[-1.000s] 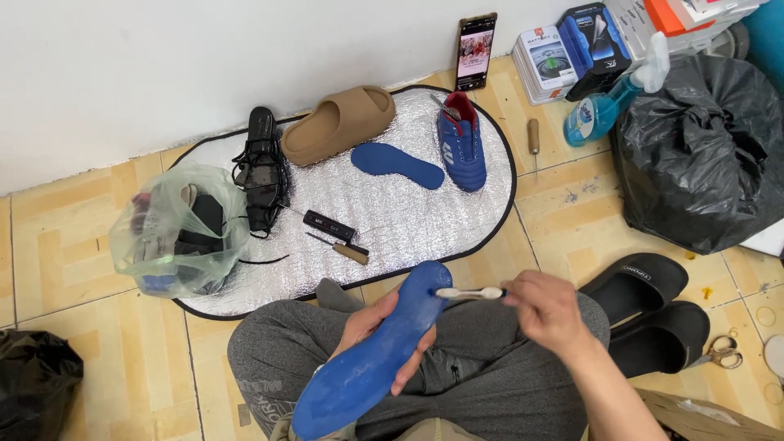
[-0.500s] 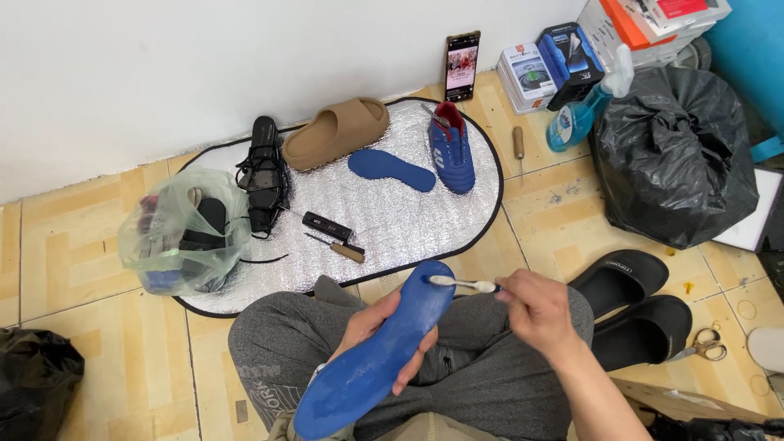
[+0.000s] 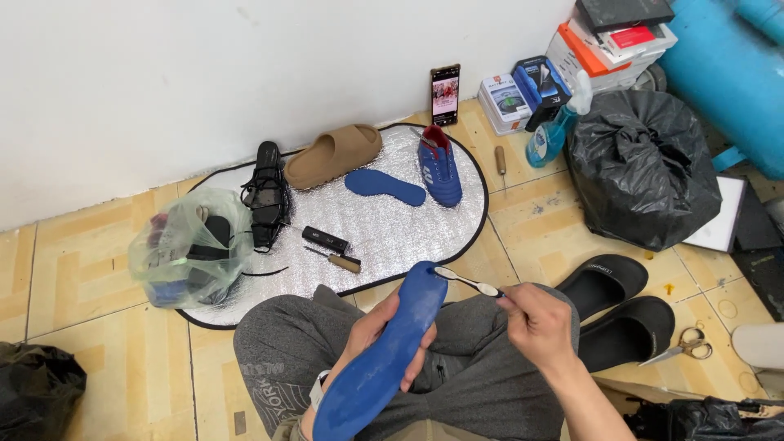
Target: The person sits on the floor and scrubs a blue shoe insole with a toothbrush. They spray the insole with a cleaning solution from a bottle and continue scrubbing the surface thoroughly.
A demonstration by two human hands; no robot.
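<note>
Cradling a long blue foam insole (image 3: 384, 359) over the lap, the left hand (image 3: 377, 327) curls beneath it with fingers wrapped at its edge. Just right, the right hand (image 3: 535, 322) pinches a white toothbrush (image 3: 467, 282) whose head touches the insole's tip; hard strokes could flex the insole free.

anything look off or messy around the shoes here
Nothing is spilled or broken. The blue shoe on the silver mat has its insole out beside it; the left hand holds another blue insole while the right hand brushes it with a toothbrush. Scissors lie loose on the floor.
</note>
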